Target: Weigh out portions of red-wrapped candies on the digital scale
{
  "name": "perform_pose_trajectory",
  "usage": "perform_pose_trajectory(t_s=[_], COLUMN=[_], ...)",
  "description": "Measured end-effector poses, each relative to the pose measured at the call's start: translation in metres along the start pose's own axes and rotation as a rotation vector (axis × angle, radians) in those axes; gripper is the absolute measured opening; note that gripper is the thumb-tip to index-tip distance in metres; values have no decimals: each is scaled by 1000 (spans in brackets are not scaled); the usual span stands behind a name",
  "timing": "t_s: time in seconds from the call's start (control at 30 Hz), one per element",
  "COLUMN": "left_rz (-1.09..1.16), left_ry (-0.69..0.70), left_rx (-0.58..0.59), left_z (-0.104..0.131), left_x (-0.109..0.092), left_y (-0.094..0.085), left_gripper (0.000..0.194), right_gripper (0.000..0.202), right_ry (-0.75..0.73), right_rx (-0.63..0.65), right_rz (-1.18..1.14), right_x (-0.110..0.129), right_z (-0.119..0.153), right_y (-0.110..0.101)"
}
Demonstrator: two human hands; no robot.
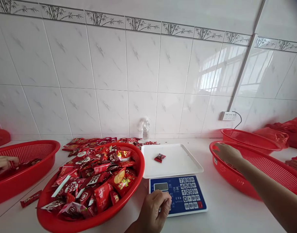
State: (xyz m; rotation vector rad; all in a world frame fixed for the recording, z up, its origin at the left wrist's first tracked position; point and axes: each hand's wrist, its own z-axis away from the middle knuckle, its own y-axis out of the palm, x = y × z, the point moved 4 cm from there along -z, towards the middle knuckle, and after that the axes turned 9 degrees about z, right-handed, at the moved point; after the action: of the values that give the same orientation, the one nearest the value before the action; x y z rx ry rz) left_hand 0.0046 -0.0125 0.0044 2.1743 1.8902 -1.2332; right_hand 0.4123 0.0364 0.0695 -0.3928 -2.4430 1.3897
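Observation:
My left hand (155, 208) rests at the near left edge of a blue and white digital scale (175, 213), its fingers curled closed. Whatever may be inside them is hidden. On the scale's white tray (182, 166) lies one small dark red wrapped packet (160, 158). To the right, my right hand (227, 153) reaches over the left rim of a red plastic basket (245, 181); its fingers are mostly hidden there. Left of the scale stands a red basket (136, 187) heaped with red-wrapped snack packets (90, 174).
More packets (90, 141) lie along the tiled wall, near a clear plastic bottle (145, 130). One stick-shaped packet (31, 198) lies between the left baskets. Other people's hands show at the left basket (41, 161) and right edge. Another red basket (250, 139) stands behind.

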Motion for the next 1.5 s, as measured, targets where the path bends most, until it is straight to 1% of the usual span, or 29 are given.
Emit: perform_pose_trajectory(t_s=[0.1, 0.17, 0.23, 0.3, 0.33, 0.4, 0.47, 0.53, 0.63, 0.7, 0.77, 0.87, 0.97, 1.07, 1.17, 1.2, 1.23, 1.27, 1.37, 1.5], left_rz=[6, 4, -2, -10, -14, -22, -29, -30, -21, -13, -6, 1, 1, 1, 1, 0, -1, -2, -12, -38], left_ry=[-29, -51, -68, -79, -82, -81, -73, -59, -48, -49, -51, -52, -51, -56, -65, -69, -73, -76, -81, -94], left_rx=[8, 7, 1, -1, -1, -2, -3, 2, 8, 11, 12, 15, 18, 20, 24, 25, 27, 29, 37, 49], left_z=[0, 0, 0, 1, 1, 2, 3, 4, 3, 3, 2, 0, -1, -1, 0, 0, 0, 0, 1, 0], left_x=[1, 2, 3, 3, 3, 3, 2, 1, -1, -2, -3, -4, -3, -2, -1, 0, 0, 1, 2, 4], left_y=[0, 0, -1, -1, -1, -1, -1, 0, 0, 1, 0, 0, 0, 1, 2, 2, 2, 3, 3, 3], left_gripper=[13, 13, 14, 14, 14, 15, 15, 14, 14, 15, 15, 15, 14, 13, 13, 13, 13, 13, 13, 14], right_gripper=[36, 37, 38, 44, 48, 54, 53, 46, 34, 30, 31, 38, 40, 41, 42, 42, 41, 41, 41, 40], right_ry=[-332, -544, -719, -830, -861, -885, -873, -827, -714, -636, -563, -457, -372, -309, -218, -202, -207, -227, -279, -268], right_rx=[106, 165, 221, 267, 288, 325, 355, 372, 384, 397, 430, 520, 603, 654, 677, 670, 638, 580, 354, 148], right_rz=[-74, -128, -173, -208, -222, -247, -276, -314, -404, -499, -626, -854, -1074, -1218, -1337, -1345, -1309, -1232, -952, -806], right_x=[86, 143, 190, 223, 235, 250, 258, 262, 265, 267, 272, 280, 285, 283, 276, 272, 269, 265, 251, 236], right_z=[8, 23, 40, 53, 57, 61, 62, 60, 59, 60, 62, 69, 80, 89, 95, 96, 95, 95, 91, 94], right_y=[2, 3, 4, 8, 11, 18, 25, 30, 32, 30, 27, 21, 15, 9, 9, 11, 13, 14, 17, 11])
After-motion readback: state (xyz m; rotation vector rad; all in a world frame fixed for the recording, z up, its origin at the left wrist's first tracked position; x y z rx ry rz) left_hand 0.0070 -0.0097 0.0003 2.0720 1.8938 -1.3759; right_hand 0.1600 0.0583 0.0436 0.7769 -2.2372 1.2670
